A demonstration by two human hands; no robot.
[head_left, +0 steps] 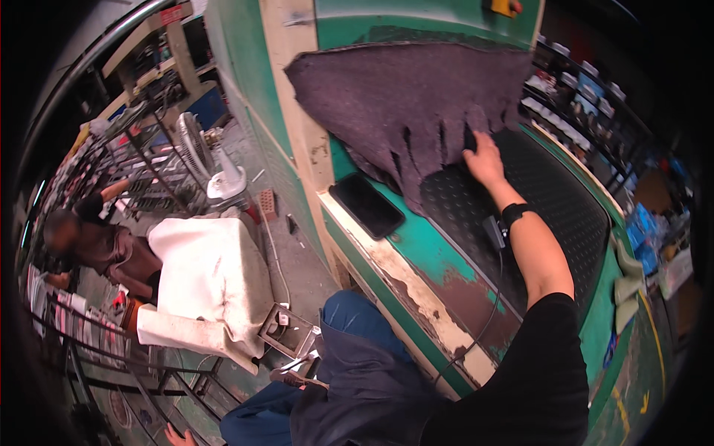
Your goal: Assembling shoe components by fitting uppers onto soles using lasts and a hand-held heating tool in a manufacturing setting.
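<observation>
A dark purplish-brown piece of leather (387,97) with a slotted, ragged lower edge drapes over the far part of a green machine. My right hand (487,162) reaches to that edge, thumb apart from the fingers, fingertips against a strip between two slots. Beneath the hand lies a black studded mat (550,193). A black band (515,214) circles my right wrist, beside a small dark box (494,232) with a cable. Low at the left, my left hand (180,437) shows only partly, its fingers apart and empty, near dark metal rails.
A black phone (367,206) lies on the machine's worn front ledge (416,297). To the left are a cream cloth-covered stand (212,275), a white fan (195,152) and a seated person (111,249). Crowded shelves (587,97) stand at the right.
</observation>
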